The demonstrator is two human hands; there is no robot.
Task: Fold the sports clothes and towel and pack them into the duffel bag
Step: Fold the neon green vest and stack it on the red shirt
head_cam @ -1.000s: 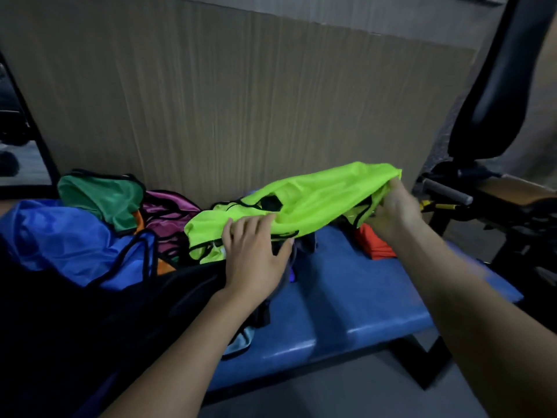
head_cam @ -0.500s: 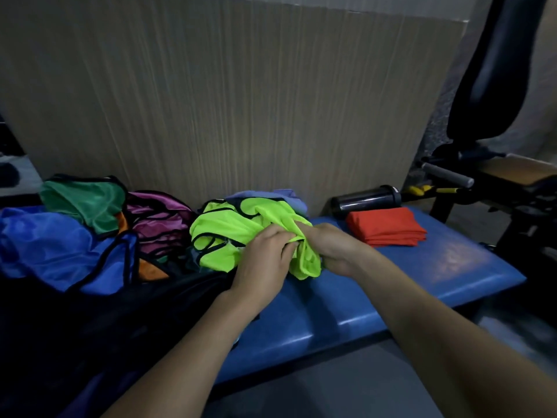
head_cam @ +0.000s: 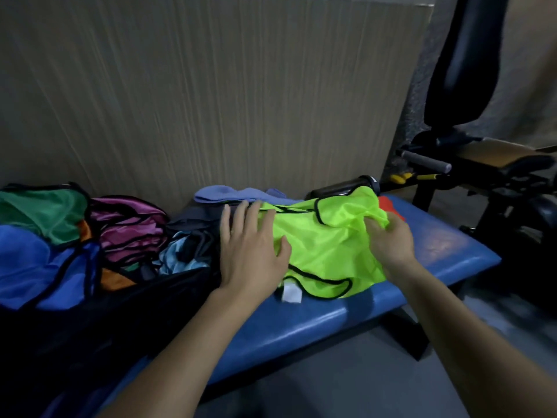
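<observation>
Right hand (head_cam: 388, 242) pinches the neon vest (head_cam: 325, 245); left hand (head_cam: 250, 251) presses flat.
At nine o'clock, other bibs (head_cam: 42, 233) lie unfolded beside the duffel bag (head_cam: 90, 327); most remains.

At centre frame the vest (head_cam: 328, 254) is neon yellow-green with black piping and a white label. The counter (head_cam: 437, 251) is glossy blue. At left lie a green bib (head_cam: 39, 212), a magenta bib (head_cam: 129, 230) and a blue bib (head_cam: 27, 267), all black-edged. A lavender towel (head_cam: 229, 194) sits behind, an orange-red cloth (head_cam: 388, 206) at right, and the wall panel (head_cam: 211, 95) is beige with fine vertical streaks.
</observation>
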